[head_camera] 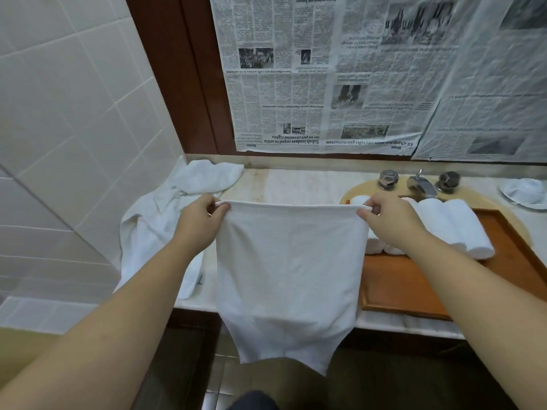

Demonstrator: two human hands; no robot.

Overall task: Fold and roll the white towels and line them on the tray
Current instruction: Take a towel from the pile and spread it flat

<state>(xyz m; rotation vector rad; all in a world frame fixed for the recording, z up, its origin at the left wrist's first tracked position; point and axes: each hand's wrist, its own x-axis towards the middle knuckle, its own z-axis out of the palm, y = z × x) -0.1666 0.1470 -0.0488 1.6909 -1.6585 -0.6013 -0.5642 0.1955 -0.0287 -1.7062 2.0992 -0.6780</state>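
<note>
Head view: white towel (288, 270) between left hand (199, 220) and right hand (390, 217).

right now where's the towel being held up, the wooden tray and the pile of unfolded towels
held towel (288, 261): head view, middle of the hanging cloth.
wooden tray (396, 282): head view, bare floor of the tray near its front.
pile of unfolded towels (157, 223): head view, middle of the crumpled heap on the left.
</note>
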